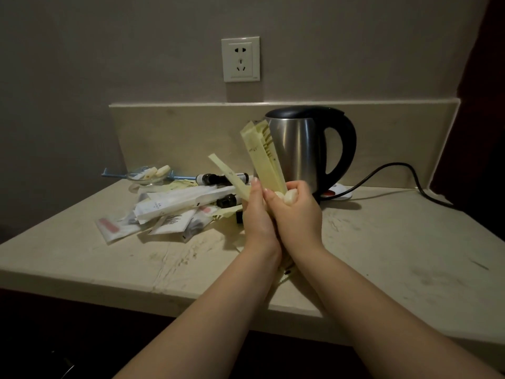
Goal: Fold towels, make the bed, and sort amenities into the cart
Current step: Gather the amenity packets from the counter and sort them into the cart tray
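Both my hands meet over the middle of the stone counter [382,242]. My right hand [297,214] grips a bunch of pale yellow comb packets [263,157] that fan upward in front of the kettle. My left hand [258,214] holds a single narrow yellow packet [228,173] that leans to the left. A pile of loose amenities [175,212] lies on the counter left of my hands: white sachets, a long white packet and two small dark-capped bottles.
A steel kettle [303,149] with a black handle stands on its base behind my hands, its cord [396,170] running right. A small glass dish [149,175] with soaps sits at the back left. A wall socket [241,59] is above. The counter's front edge is near.
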### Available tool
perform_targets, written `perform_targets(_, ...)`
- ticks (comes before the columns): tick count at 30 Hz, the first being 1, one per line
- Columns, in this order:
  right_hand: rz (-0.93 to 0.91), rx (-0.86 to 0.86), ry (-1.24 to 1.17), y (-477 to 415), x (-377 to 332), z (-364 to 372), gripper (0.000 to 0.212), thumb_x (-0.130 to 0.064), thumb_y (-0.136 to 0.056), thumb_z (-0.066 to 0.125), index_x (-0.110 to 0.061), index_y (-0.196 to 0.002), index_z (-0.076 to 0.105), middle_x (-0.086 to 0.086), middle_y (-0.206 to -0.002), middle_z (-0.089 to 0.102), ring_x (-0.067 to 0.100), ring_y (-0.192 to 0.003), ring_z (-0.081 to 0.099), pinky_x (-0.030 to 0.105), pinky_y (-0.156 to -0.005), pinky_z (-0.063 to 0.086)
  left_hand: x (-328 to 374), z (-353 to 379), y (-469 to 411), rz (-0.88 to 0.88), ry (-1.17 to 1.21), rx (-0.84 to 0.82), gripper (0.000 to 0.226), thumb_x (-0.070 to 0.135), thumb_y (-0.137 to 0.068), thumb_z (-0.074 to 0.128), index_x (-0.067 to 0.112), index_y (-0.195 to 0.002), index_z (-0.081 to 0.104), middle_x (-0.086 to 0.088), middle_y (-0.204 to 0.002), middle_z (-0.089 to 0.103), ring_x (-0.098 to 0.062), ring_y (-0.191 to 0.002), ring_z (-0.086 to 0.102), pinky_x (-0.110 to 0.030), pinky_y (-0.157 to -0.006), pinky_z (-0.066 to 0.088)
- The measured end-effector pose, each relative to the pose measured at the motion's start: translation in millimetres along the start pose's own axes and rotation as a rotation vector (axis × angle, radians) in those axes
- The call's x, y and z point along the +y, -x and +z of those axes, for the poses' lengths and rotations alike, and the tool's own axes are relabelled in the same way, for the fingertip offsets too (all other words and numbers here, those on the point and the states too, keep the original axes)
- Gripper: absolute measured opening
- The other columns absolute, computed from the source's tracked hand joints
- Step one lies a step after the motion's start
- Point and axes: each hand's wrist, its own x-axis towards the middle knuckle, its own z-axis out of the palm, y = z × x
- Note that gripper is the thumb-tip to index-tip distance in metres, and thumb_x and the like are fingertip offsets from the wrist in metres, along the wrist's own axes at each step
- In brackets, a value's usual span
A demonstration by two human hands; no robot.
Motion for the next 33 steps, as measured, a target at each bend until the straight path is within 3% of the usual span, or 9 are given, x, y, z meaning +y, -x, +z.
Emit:
perform_targets(4,-0.007,0.080,-0.052,-4,-3,-3,0.024,-0.038,-0.089,0.063,-0.024,-0.101,0.048,-0.014,-0.086,0.059,-0.003,-0.075,0.058,0.008,-0.054,0.045,1,7,2,0.094,-0.186,-0.079,0.040,0.041,-0.088,0.061,0.011,-0.115,0.062,-0.008,-0.096,0.073,-0.024,-0.091,0.070,-0.041,-0.087,0.055)
perform_targets(10,-0.060,0.129,-0.075,-14,-25,-9,0.019,-0.035,-0.094,0.055,-0.022,-0.100,0.044,-0.011,-0.082,0.057,-0.001,-0.069,0.056,0.008,-0.047,0.041,21,28,13,0.204,-0.410,-0.183,0.025,0.037,-0.090,0.060,0.012,-0.089,0.065,-0.004,-0.082,0.071,-0.020,-0.084,0.069,-0.034,-0.079,0.055)
perform_targets(14,-0.104,0.146,-0.031,-15,-39,-13,0.022,-0.037,-0.093,0.057,-0.023,-0.101,0.042,-0.012,-0.085,0.056,-0.002,-0.071,0.056,0.008,-0.050,0.042,31,37,22,0.219,-0.415,-0.192,0.033,0.040,-0.090,0.059,0.011,-0.104,0.064,-0.007,-0.093,0.071,-0.019,-0.088,0.069,-0.030,-0.075,0.056)
perform_targets(22,-0.102,0.234,0.034,5,-56,-32,0.026,-0.042,-0.090,0.059,-0.021,-0.100,0.047,-0.004,-0.096,0.061,0.009,-0.083,0.062,0.019,-0.062,0.052,33,43,53,0.215,-0.412,-0.188,0.040,0.050,-0.090,0.053,0.013,-0.083,0.068,-0.003,-0.079,0.072,-0.015,-0.078,0.069,-0.030,-0.072,0.056)
perform_targets(24,-0.080,0.229,0.005,14,-58,-40,0.027,-0.042,-0.091,0.058,-0.019,-0.102,0.048,-0.001,-0.100,0.062,0.011,-0.086,0.063,0.019,-0.064,0.054,31,43,64,0.221,-0.419,-0.189,0.039,0.050,-0.090,0.053,0.016,-0.077,0.067,0.000,-0.075,0.071,-0.011,-0.074,0.068,-0.025,-0.065,0.054)
perform_targets(27,-0.035,0.232,-0.066,30,-63,-53,0.026,-0.040,-0.091,0.058,-0.017,-0.101,0.051,0.001,-0.097,0.064,0.011,-0.083,0.064,0.027,-0.069,0.057,26,41,87,0.222,-0.409,-0.194,0.032,0.046,-0.090,0.055,0.016,-0.086,0.065,0.000,-0.081,0.071,-0.011,-0.078,0.068,-0.022,-0.063,0.053)
perform_targets(30,-0.017,0.213,-0.134,54,-69,-63,0.025,-0.040,-0.092,0.055,-0.017,-0.102,0.052,0.000,-0.092,0.065,0.014,-0.082,0.064,0.032,-0.072,0.057,25,34,118,0.279,-0.417,-0.177,0.037,0.041,-0.089,0.059,0.015,-0.115,0.056,-0.002,-0.098,0.069,-0.012,-0.086,0.067,-0.017,-0.062,0.053)
perform_targets(33,-0.027,0.159,-0.185,89,-77,-73,0.027,-0.041,-0.093,0.053,-0.018,-0.106,0.052,-0.002,-0.092,0.063,0.015,-0.082,0.063,0.035,-0.075,0.056,27,23,159,0.333,-0.442,-0.141,0.040,0.038,-0.086,0.063,0.015,-0.118,0.056,-0.001,-0.100,0.069,-0.010,-0.087,0.067,-0.014,-0.061,0.053)
